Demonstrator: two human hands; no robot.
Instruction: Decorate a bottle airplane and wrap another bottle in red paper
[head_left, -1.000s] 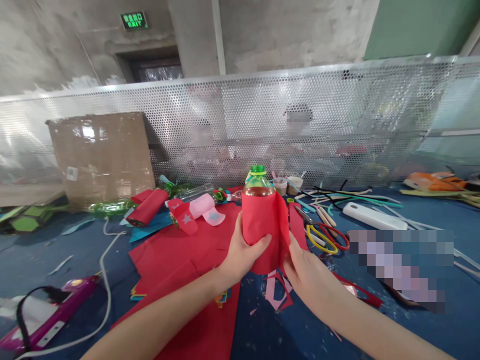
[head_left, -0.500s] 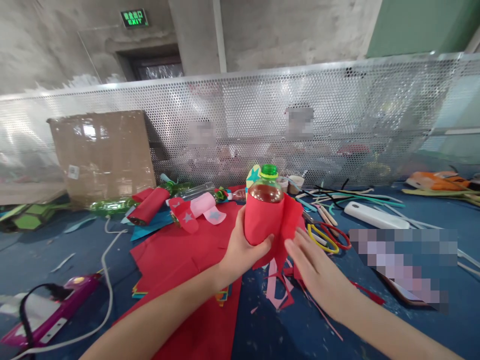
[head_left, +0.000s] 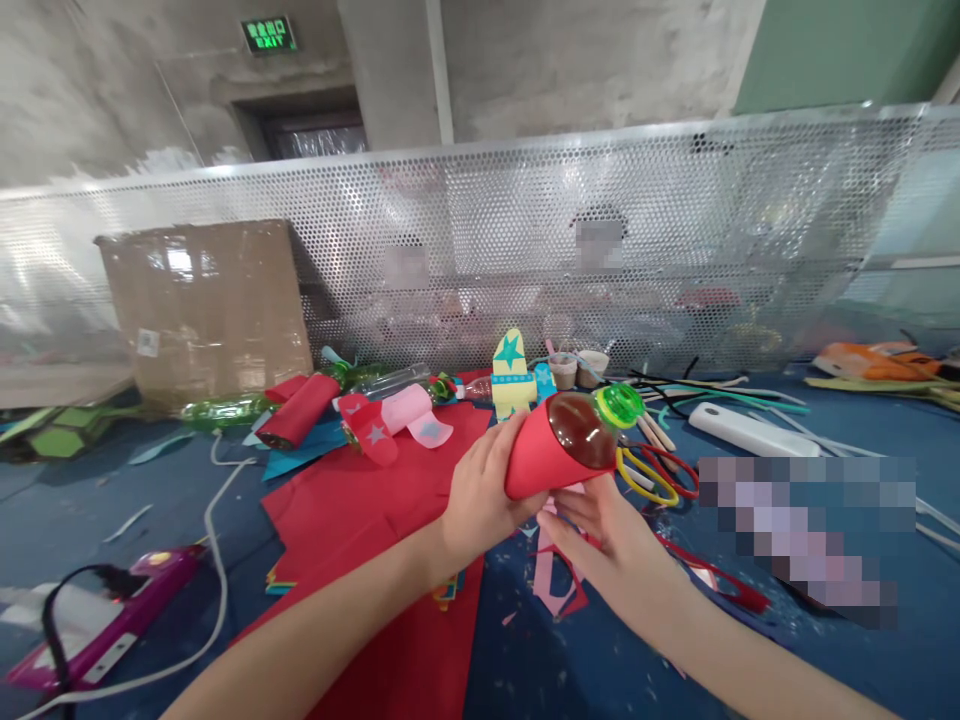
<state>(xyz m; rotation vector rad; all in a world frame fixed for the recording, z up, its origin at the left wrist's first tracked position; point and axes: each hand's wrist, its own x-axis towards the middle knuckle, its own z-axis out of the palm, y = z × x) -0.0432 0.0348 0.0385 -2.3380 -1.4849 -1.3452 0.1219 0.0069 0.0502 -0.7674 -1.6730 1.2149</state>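
A plastic bottle [head_left: 579, 428] with a green neck is wrapped in red paper [head_left: 536, 462]. It lies tilted in the air, its neck pointing right and slightly up. Reddish brown shows through its see-through shoulder. My left hand [head_left: 480, 495] is closed around the lower end of the wrapped bottle. My right hand [head_left: 611, 535] is underneath, its fingers curled against the underside and partly hidden by it. Below lie pink and red paper scraps [head_left: 551, 580]. A large red paper sheet [head_left: 420, 640] spreads under my left arm.
Scissors with yellow [head_left: 646, 478] and red handles lie right of the bottle. Behind stands a yellow-and-blue paper model [head_left: 513, 378] near small cups [head_left: 592, 368]. A purple power strip [head_left: 120, 620] sits at left. A white tool [head_left: 752, 432] and a pixelated item [head_left: 817, 540] are at right.
The bottle has gone from upright to tilted, its neck now to the right. The loose red flap on its right side no longer shows. My right hand has moved beneath it.
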